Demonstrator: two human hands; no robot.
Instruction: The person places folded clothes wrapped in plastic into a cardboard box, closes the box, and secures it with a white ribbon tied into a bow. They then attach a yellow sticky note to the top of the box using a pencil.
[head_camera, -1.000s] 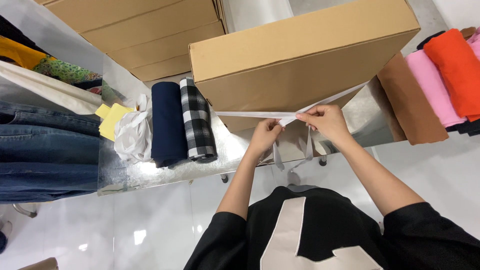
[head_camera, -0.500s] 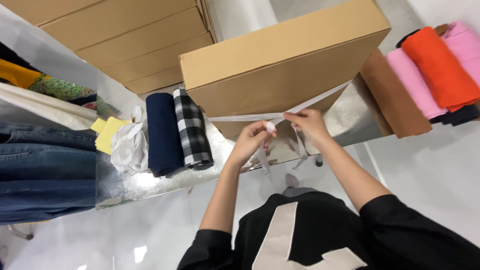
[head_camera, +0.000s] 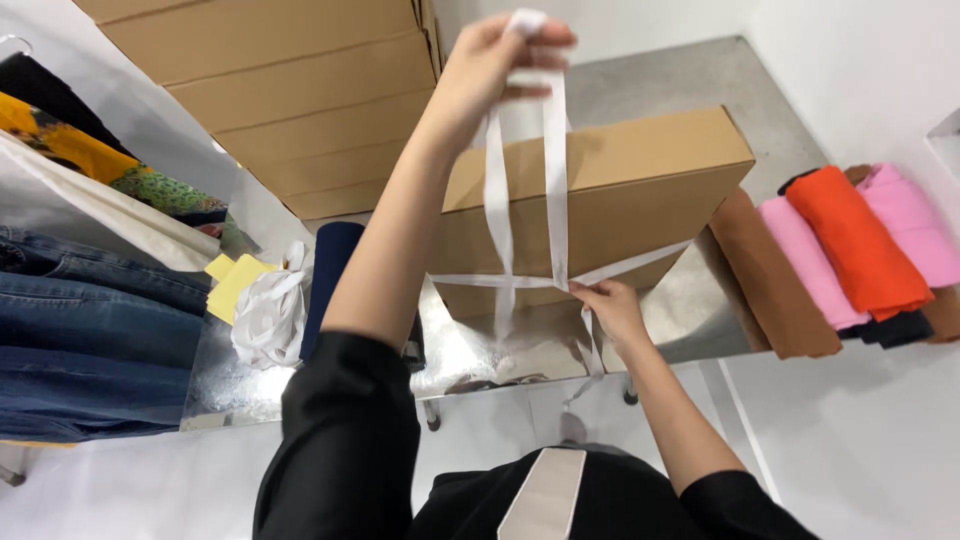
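- We start with the reflective silver metal table (head_camera: 700, 320), which carries everything: the flat brown cardboard box (head_camera: 640, 190) sits near its front edge, towards the right end, so we judge there is room to work without sliding the box.
- A stack of large brown cardboard cartons (head_camera: 270, 90) stands behind the table's left half; we keep the raised arm clear of it.
- Folded blue denim jeans (head_camera: 80, 340) lie at the table's left end, and rolled orange, pink and brown cloths (head_camera: 850, 245) lie off its right end, well apart from the box.
- The white flat ribbon (head_camera: 553, 170) runs across the box's front face and rises in two strands from a crossing near the box's lower front edge; to tie it well we judge both strands should stay flat and untwisted, with even tension.
- Our left hand (head_camera: 495, 65) is raised high above the box, fingers closed on the ribbon's upper end, pulling it taut.
- Our right hand (head_camera: 610, 305) sits at the crossing, fingertips pinching the ribbon against the box's front; it should pin that point firmly, we think, so the band round the box does not slacken.
- A crumpled white plastic bag (head_camera: 268, 320) and a yellow card (head_camera: 235, 280) lie left of the box, clear of the ribbon.
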